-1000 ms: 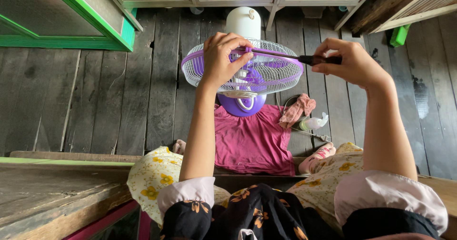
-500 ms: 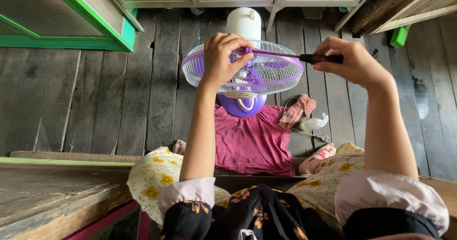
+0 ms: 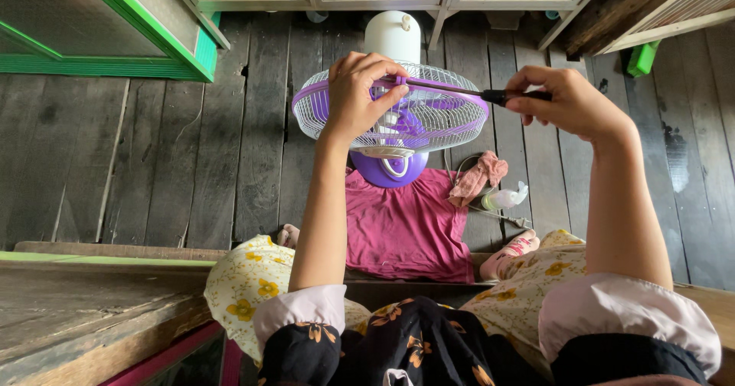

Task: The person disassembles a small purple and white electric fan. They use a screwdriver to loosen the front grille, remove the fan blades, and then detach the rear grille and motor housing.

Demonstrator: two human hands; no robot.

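A purple and white electric fan [image 3: 429,118] stands on a wooden plank floor, its wire grille ringed by a purple band. My left hand [image 3: 360,91] pinches the top of that band where a small purple clip sits. My right hand [image 3: 570,103] holds a screwdriver [image 3: 501,94] with a dark handle. Its thin shaft runs left across the top of the grille to the clip under my left fingers. The fan's purple motor housing [image 3: 387,168] shows below the grille.
A magenta cloth [image 3: 406,229] lies on the floor under the fan. A pink rag [image 3: 478,175] and a small white bottle [image 3: 505,197] lie to its right. A white base [image 3: 392,34] stands behind the fan. Green-framed doors [image 3: 115,57] are at upper left.
My right hand has shifted its fingers slightly on the screwdriver handle. My left hand and the fan have stayed in place.
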